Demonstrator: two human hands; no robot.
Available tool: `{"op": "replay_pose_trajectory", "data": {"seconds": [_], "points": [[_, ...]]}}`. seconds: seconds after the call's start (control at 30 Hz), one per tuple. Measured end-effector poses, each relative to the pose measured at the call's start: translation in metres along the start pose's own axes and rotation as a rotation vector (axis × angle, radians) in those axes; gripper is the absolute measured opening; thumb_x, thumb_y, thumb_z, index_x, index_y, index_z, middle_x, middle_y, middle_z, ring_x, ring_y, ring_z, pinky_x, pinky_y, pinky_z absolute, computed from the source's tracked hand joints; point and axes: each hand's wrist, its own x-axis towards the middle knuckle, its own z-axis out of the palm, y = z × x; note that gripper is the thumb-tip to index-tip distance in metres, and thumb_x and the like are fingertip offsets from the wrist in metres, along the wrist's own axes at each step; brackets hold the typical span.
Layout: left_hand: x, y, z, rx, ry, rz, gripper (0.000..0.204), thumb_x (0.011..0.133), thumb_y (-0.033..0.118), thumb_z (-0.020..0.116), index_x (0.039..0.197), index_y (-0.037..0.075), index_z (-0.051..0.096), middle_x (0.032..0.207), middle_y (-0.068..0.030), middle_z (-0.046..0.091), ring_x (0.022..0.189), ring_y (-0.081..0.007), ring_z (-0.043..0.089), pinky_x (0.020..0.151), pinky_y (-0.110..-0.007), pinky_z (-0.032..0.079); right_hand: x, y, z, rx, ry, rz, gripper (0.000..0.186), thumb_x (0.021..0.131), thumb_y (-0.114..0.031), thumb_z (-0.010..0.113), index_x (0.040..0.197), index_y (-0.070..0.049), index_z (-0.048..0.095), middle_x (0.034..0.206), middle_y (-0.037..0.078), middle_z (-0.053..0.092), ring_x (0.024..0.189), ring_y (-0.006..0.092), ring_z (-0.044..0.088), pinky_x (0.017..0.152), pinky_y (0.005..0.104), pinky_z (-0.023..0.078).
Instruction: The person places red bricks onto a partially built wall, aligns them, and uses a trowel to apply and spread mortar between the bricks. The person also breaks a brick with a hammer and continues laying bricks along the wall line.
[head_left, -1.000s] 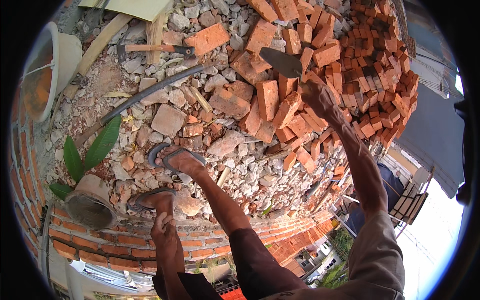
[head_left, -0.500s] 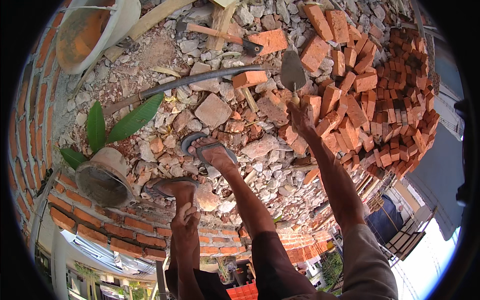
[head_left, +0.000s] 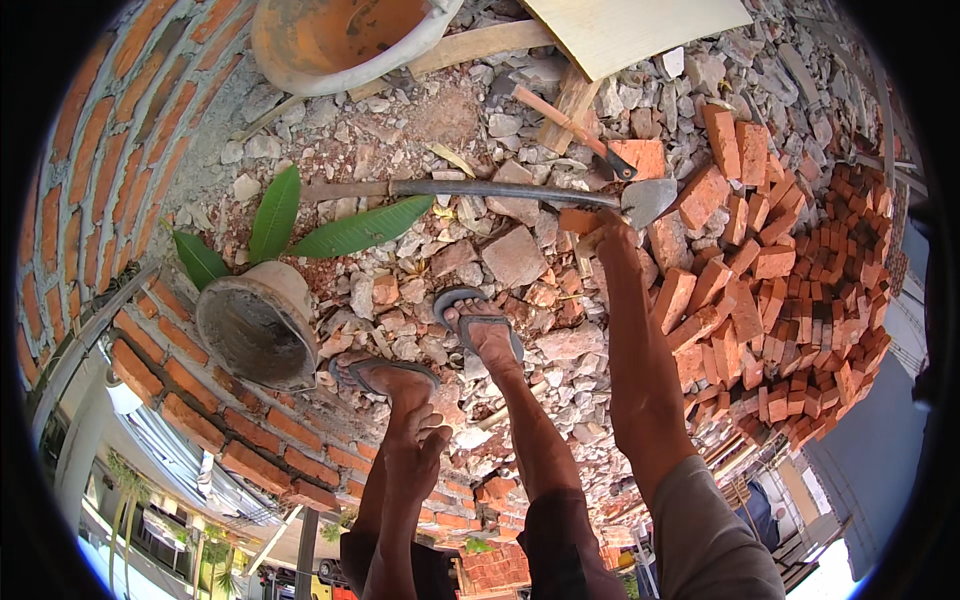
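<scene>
Jagged, dusty rubble (head_left: 580, 390) spreads beneath a right hand (head_left: 612, 236) clasping a flat-bladed metal trowel (head_left: 650, 203), while the left hand (head_left: 412, 448), its grip unclear, is beside a bare ankle (head_left: 408, 400).

Grey trowel blade (head_left: 648, 202), orange-red bricks (head_left: 746, 312), green leaves (head_left: 362, 228), shaded shorts (head_left: 560, 545) perhaps maroon.

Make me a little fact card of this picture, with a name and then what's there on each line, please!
Right hand: holds a trowel
Left hand: no tool showing, by the left lower leg
Feet: dark sandals, on rubble
Bucket: grey inside, beside the brick wall
Leaves: three, green, near the bucket
Hammer: lying across a plank
Bricks: loose heap on the right
Basin: orange-stained inside
</scene>
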Motion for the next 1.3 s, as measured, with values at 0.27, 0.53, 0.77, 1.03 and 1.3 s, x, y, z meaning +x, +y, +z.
{"op": "replay_pose_trajectory", "data": {"seconds": [0.27, 0.53, 0.77, 1.03, 1.3], "points": [[0.108, 0.039, 0.051, -0.507, -0.152, -0.204, 0.047, 0.097, 0.036, 0.063, 0.121, -0.004, 0.058, 0.103, -0.0124, 0.068, 0.087, -0.0223, 0.068, 0.075, -0.036, 0.057, -0.135, -0.135, -0.009, 1.249, -0.131, 0.538, 0.042, 0.087, -0.015, 0.073, 0.121, 0.000, 0.056, 0.112, 0.015, 0.065, 0.095, 0.0315, 0.068, 0.075, 0.0508, 0.063], [0.195, 0.032, 0.062, -0.715, 0.104, 0.040, 0.035, 0.082, -0.003, 0.071, 0.116, -0.002, 0.061, 0.109, -0.0129, 0.068, 0.092, -0.0229, 0.069, 0.077, -0.037, 0.061, -0.138, -0.185, 0.021, 0.532, -0.480, 0.253, 0.030, 0.085, -0.016, 0.075, 0.104, 0.000, 0.058, 0.088, 0.006, 0.064, 0.072, 0.0161, 0.063, 0.060, 0.0332, 0.056], [0.276, 0.055, -0.027, -0.594, 0.217, 0.549, 0.048, 0.070, 0.002, 0.080, 0.113, -0.002, 0.059, 0.104, -0.0117, 0.068, 0.092, -0.0202, 0.067, 0.079, -0.037, 0.058, -0.100, -0.152, 0.055, -0.198, -0.564, -0.141, 0.045, 0.079, -0.016, 0.072, 0.117, 0.004, 0.056, 0.085, 0.020, 0.064, 0.079, 0.0326, 0.065, 0.072, 0.0440, 0.052], [0.337, 0.088, -0.051, -0.594, 0.318, 0.654, 0.041, 0.073, -0.003, 0.079, 0.110, -0.001, 0.061, 0.100, -0.0126, 0.069, 0.084, -0.0199, 0.068, 0.074, -0.032, 0.058, 0.032, -0.165, 0.022, -0.896, 0.462, -0.784, 0.058, 0.085, -0.013, 0.072, 0.137, -0.003, 0.048, 0.127, 0.021, 0.051, 0.117, 0.0357, 0.050, 0.096, 0.0442, 0.047], [0.345, 0.096, -0.047, 0.256, 0.839, 0.682, 0.082, 0.066, 0.005, 0.076, 0.134, -0.014, 0.034, 0.119, -0.0367, 0.046, 0.107, -0.0468, 0.058, 0.083, -0.048, 0.055, 0.085, -0.147, -0.011, -0.785, 0.005, -0.524, 0.065, 0.089, 0.000, 0.058, 0.149, -0.004, 0.035, 0.096, 0.023, 0.063, 0.082, 0.0389, 0.060, 0.071, 0.0487, 0.047]]}}
